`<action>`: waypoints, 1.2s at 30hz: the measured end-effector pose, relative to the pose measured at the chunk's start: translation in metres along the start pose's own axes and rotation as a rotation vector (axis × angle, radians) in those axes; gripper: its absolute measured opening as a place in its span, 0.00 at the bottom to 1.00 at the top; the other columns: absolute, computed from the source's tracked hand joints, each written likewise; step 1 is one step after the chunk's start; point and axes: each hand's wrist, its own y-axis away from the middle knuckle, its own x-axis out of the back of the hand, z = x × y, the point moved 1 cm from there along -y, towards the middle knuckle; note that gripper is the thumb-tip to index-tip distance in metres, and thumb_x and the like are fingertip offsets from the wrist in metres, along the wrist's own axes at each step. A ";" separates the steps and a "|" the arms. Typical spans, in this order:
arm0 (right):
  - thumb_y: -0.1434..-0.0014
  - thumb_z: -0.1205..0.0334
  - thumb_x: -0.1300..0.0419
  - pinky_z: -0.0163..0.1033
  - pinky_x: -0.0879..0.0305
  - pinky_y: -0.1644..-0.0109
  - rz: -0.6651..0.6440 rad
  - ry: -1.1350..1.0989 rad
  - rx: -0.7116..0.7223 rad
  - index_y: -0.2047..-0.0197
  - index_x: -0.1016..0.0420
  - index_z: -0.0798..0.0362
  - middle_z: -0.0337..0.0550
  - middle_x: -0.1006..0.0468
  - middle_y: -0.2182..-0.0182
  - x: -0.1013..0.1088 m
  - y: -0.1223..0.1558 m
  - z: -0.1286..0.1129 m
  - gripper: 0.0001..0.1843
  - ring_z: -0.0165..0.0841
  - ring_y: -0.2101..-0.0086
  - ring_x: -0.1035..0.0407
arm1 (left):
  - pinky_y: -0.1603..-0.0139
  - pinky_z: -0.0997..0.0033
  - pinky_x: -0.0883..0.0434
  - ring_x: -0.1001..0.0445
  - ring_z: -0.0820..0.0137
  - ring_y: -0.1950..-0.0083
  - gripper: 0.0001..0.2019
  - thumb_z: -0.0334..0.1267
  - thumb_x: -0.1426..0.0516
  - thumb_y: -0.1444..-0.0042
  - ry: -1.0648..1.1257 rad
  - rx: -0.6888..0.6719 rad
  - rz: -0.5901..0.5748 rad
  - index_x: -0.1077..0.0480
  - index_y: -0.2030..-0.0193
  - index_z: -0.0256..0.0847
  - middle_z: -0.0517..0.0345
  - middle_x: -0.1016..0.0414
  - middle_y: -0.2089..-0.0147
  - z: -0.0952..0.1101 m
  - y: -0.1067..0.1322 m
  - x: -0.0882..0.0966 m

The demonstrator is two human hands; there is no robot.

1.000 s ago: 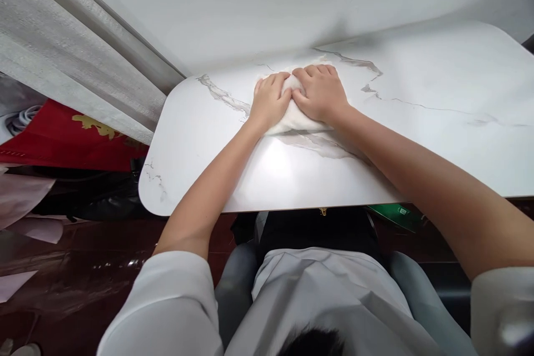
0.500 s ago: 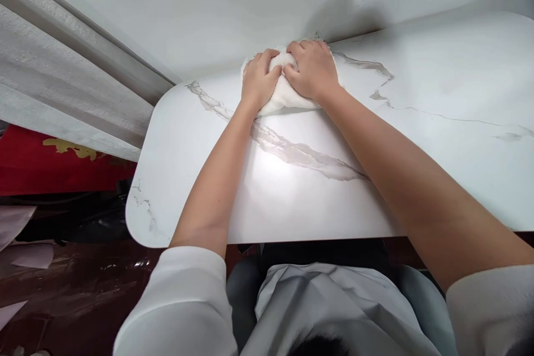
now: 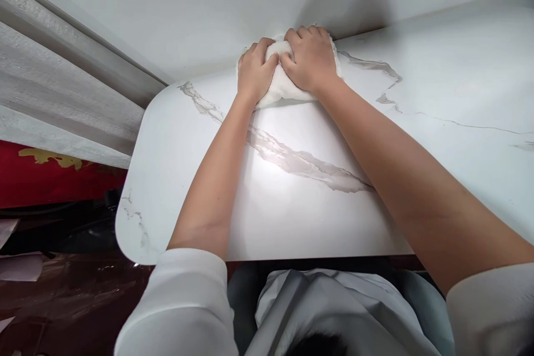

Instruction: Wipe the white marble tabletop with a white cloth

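Observation:
A bunched white cloth (image 3: 285, 86) with a fuzzy edge lies at the back of the marble-patterned table (image 3: 292, 222), close against the wall. My left hand (image 3: 255, 71) grips its left side, fingers bent over the fabric. On the right side, my right hand (image 3: 311, 58) presses down with curled fingers. Between the two thumbs, which point towards each other, a fold of the cloth bulges up. The undersides of both hands are hidden.
A pale wall (image 3: 187, 16) rises along the table's back edge. Grey-white curtain folds (image 3: 62, 78) hang at the left. Below them are a red cloth with a gold pattern (image 3: 54, 178) and a dark reddish floor (image 3: 79, 300).
Both hands and the cloth have slid slightly forward, towards the wall. The view has shifted, so the table's front edge sits lower. The grip looks the same.

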 end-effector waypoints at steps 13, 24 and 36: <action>0.29 0.56 0.64 0.51 0.49 0.36 -0.007 0.082 0.041 0.44 0.32 0.60 0.55 0.29 0.45 0.031 0.071 -0.031 0.26 0.45 0.45 0.39 | 0.27 0.56 0.49 0.36 0.62 0.33 0.16 0.33 0.50 0.35 -0.062 0.025 -0.049 0.33 0.42 0.45 0.54 0.28 0.38 0.015 0.054 0.009; 0.30 0.60 0.61 0.57 0.52 0.35 -0.005 0.109 0.077 0.38 0.35 0.64 0.60 0.31 0.44 0.054 0.172 -0.079 0.26 0.49 0.44 0.39 | 0.25 0.55 0.52 0.38 0.64 0.31 0.20 0.35 0.53 0.34 -0.158 -0.013 -0.158 0.36 0.37 0.40 0.51 0.32 0.34 0.045 0.158 0.043; 0.30 0.58 0.57 0.58 0.54 0.32 -0.041 0.076 0.212 0.33 0.38 0.67 0.65 0.36 0.38 0.091 0.271 -0.120 0.30 0.54 0.38 0.43 | 0.24 0.50 0.54 0.43 0.61 0.27 0.21 0.38 0.56 0.33 -0.181 -0.041 -0.189 0.40 0.35 0.38 0.46 0.36 0.32 0.070 0.266 0.072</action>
